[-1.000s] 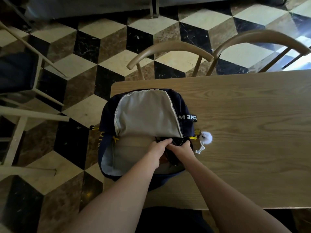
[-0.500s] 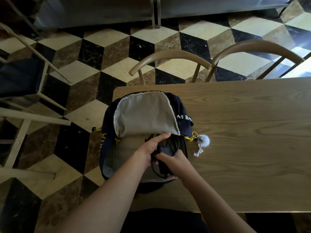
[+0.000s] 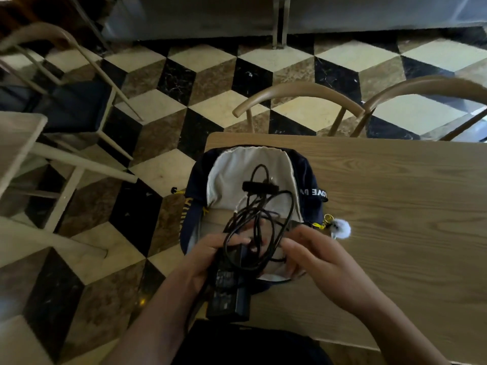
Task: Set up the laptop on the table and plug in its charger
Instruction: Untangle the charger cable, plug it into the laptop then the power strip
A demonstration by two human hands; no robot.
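A dark blue backpack [image 3: 311, 177] lies open on the left end of the wooden table [image 3: 395, 206], its pale lining facing up. My left hand [image 3: 203, 259] grips a black laptop charger brick [image 3: 229, 293], held above the bag's near edge. Its tangled black cable [image 3: 263, 214] loops up over the lining. My right hand [image 3: 313, 254] is beside the cable loops, fingers spread and touching them. No laptop is in view.
A white fluffy keychain [image 3: 341, 227] hangs from the bag onto the table. Two curved wooden chair backs [image 3: 297, 92] stand at the table's far edge. Another chair and a table [image 3: 18, 133] stand at the left on the chequered floor.
Both hands were inside the backpack's opening. They have drawn the charger brick and its cable out and lifted them above the bag, towards me.
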